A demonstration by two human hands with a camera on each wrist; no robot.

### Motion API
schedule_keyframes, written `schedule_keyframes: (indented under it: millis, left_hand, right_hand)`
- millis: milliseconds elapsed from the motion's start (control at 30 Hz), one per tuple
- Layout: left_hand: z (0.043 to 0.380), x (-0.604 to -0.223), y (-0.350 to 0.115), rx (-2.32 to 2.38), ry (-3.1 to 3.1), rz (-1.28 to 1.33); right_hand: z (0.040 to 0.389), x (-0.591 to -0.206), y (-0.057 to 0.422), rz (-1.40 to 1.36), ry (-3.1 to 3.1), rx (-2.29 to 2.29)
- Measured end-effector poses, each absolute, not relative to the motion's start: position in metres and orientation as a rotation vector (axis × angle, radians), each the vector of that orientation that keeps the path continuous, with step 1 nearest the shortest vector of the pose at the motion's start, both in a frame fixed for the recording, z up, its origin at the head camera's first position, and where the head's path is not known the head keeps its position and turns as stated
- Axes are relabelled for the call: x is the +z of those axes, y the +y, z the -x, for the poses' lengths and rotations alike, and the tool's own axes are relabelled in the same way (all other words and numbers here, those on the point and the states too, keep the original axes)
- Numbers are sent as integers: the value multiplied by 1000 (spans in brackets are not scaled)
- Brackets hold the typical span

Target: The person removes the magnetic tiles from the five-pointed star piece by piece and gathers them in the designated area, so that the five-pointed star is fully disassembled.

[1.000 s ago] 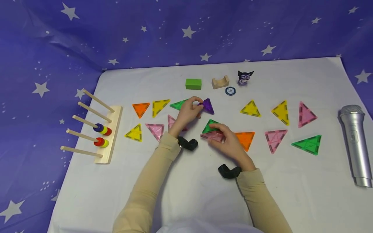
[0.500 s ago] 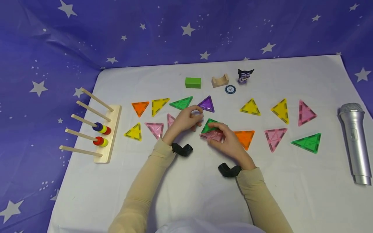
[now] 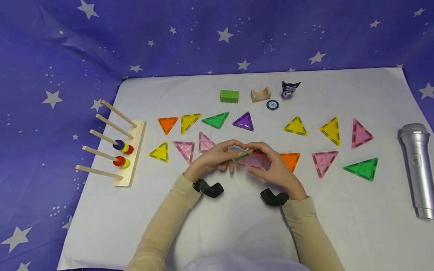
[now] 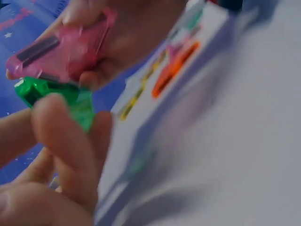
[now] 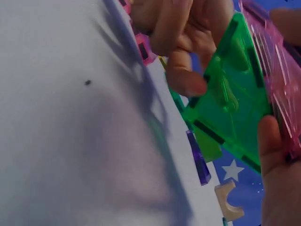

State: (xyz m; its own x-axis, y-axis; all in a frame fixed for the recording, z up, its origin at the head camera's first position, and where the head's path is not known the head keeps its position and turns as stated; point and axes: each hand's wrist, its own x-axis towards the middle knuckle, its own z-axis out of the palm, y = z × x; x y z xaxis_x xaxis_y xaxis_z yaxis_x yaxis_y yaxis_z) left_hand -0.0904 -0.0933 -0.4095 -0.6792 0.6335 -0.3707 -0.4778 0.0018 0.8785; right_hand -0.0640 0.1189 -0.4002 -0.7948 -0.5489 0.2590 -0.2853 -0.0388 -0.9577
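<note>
Over the middle of the table my left hand (image 3: 217, 157) pinches a green translucent triangular magnetic tile (image 5: 233, 101) between thumb and fingers. My right hand (image 3: 277, 169) holds a pink triangular tile (image 4: 70, 54) by its edges; whether more than one pink tile is stacked there I cannot tell. Green and pink meet along an edge in the right wrist view, the green one tilted away from the pink. In the head view, fingers cover most of the green tile. Just beyond the hands lies a purple triangle tile (image 3: 244, 122), and an orange one (image 3: 291, 161) is partly behind the right hand.
More triangle tiles lie flat on both sides, such as a yellow one (image 3: 159, 152) and a green one (image 3: 362, 169). A wooden peg rack (image 3: 130, 165) stands left, a silver microphone (image 3: 417, 169) right. A green block (image 3: 229, 96), wooden arch (image 3: 260, 95), chip (image 3: 272, 105) and figurine (image 3: 289, 90) sit behind.
My left hand has let go of the purple tile, drawn back toward me and taken hold of the green tile at the right hand. The right hand has stayed nearly in place.
</note>
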Motion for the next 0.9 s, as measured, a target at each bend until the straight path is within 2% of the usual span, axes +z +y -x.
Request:
schedule_keyframes:
  millis: [167,267,400,533,900]
  left_hand:
    - [77,-416,-90,2022,1139,24]
    - [72,-416,-87,2138,1098,73]
    - [67,-417,-86,2276,1175,83]
    - [60,-417,-84,2347,1310,55]
    - [45,-412,-92,2216,1812,-39]
  right_hand:
    - [64,-404,119,978,1997,-1991]
    - [63,-405,117,907,1921,-2093]
    - [58,-406,116,728,1737,-2264]
    - [56,-408,117,617,1751,-2249]
    - [58,-409,124,507,1948,-2071]
